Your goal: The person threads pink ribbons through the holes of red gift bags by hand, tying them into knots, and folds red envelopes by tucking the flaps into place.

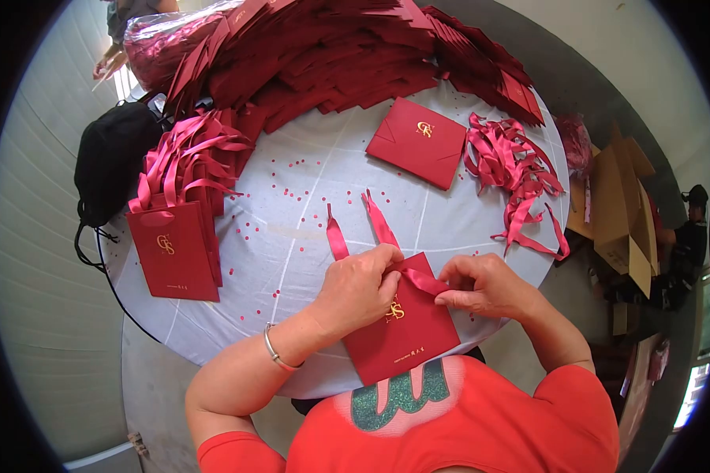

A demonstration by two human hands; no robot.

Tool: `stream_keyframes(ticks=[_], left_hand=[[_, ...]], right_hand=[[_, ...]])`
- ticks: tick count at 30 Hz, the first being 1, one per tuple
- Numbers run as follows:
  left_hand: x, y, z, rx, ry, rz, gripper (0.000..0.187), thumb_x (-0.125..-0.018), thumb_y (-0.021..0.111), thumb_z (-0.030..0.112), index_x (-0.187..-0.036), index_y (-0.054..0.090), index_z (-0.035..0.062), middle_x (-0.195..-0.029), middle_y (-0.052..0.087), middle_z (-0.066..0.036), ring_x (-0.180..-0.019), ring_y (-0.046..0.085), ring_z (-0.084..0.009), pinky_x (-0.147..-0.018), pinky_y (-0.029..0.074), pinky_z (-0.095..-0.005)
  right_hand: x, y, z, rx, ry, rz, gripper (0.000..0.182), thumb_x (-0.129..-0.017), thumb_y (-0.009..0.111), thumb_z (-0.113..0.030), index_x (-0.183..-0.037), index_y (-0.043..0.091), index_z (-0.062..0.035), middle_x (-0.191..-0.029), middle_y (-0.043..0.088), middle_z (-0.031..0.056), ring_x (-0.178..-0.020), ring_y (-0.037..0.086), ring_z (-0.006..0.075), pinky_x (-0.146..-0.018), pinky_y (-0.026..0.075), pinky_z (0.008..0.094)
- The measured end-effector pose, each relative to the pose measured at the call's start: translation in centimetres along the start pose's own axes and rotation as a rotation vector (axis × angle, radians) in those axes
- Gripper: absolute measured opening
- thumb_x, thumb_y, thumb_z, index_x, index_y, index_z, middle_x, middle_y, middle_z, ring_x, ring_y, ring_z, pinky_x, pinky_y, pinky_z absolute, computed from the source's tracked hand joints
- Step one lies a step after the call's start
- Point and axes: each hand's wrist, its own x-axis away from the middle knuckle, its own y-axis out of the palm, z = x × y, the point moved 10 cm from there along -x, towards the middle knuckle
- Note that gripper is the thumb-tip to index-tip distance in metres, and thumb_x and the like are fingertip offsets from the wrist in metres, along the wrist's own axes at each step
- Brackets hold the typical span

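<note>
A red paper gift bag with gold lettering lies flat at the table's near edge, right in front of my body. My left hand rests over its upper left part, with thumb and fingers closed on a pink ribbon near the bag's top. The ribbon's other stretch runs to my right hand, which pinches it between thumb and fingertips. Two more ribbon ends stick out beyond the bag's far edge. My left fingers hide part of the lettering and the spot where the ribbon meets the bag.
Ribboned red bags stand at the left beside a black drawstring bag. Flat red bags lie beyond my hands, near loose pink ribbons. A big pile of red bags lines the far edge. Cardboard boxes stand right.
</note>
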Motion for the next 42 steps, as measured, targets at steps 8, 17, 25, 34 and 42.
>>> stream_keyframes(ticks=[8,17,25,34,42], left_hand=[[-0.2,0.1,-0.4,-0.005,-0.027,-0.011,0.021,-0.085,0.063,0.011,-0.104,0.063,0.0024,-0.093,0.072,-0.015,-0.084,0.07,-0.0322,-0.073,0.055,-0.0396],[-0.1,0.2,-0.6,-0.01,-0.052,-0.016,0.021,-0.085,0.064,0.012,-0.104,0.064,0.0019,-0.093,0.072,-0.015,-0.085,0.071,-0.0308,-0.074,0.056,-0.039],[-0.2,0.4,-0.8,0.003,-0.057,-0.033,0.02,-0.085,0.065,0.011,-0.103,0.064,0.0018,-0.092,0.072,-0.015,-0.083,0.071,-0.0301,-0.073,0.056,-0.0378],[-0.3,0.2,-0.7,0.035,-0.07,-0.03,0.019,-0.087,0.065,0.01,-0.104,0.063,0.0006,-0.091,0.073,-0.016,-0.085,0.072,-0.0287,-0.075,0.055,-0.0365],[-0.3,0.1,-0.8,0.023,-0.081,-0.013,0.017,-0.087,0.065,0.011,-0.101,0.064,0.0006,-0.089,0.073,-0.015,-0.082,0.072,-0.0287,-0.073,0.055,-0.0372]], right_hand=[[0.7,1.8,0.7,-0.269,-0.079,-0.066,0.017,-0.086,0.075,-0.016,-0.088,0.068,-0.0015,-0.071,0.065,0.0017,-0.064,0.057,0.0064,-0.057,0.046,0.0249],[0.9,2.2,0.8,-0.299,-0.072,-0.11,0.016,-0.086,0.075,-0.015,-0.087,0.067,-0.0018,-0.072,0.064,0.0003,-0.063,0.055,0.0051,-0.057,0.045,0.0234],[2.0,1.7,0.6,-0.463,0.017,-0.22,0.032,-0.085,0.076,-0.008,-0.113,0.062,-0.003,-0.073,0.062,0.0001,-0.063,0.053,0.0032,-0.055,0.041,0.0211],[3.8,-2.7,-0.8,-1.261,-0.437,-0.196,0.03,-0.083,0.062,0.002,-0.113,0.064,0.0071,-0.091,0.069,0.0216,-0.074,0.068,0.0232,-0.063,0.052,0.0294],[2.5,-4.0,-2.8,-1.075,-0.528,0.029,0.031,-0.077,0.073,0.007,-0.107,0.068,0.004,-0.089,0.07,0.0211,-0.068,0.066,0.0202,-0.057,0.051,0.0281]])
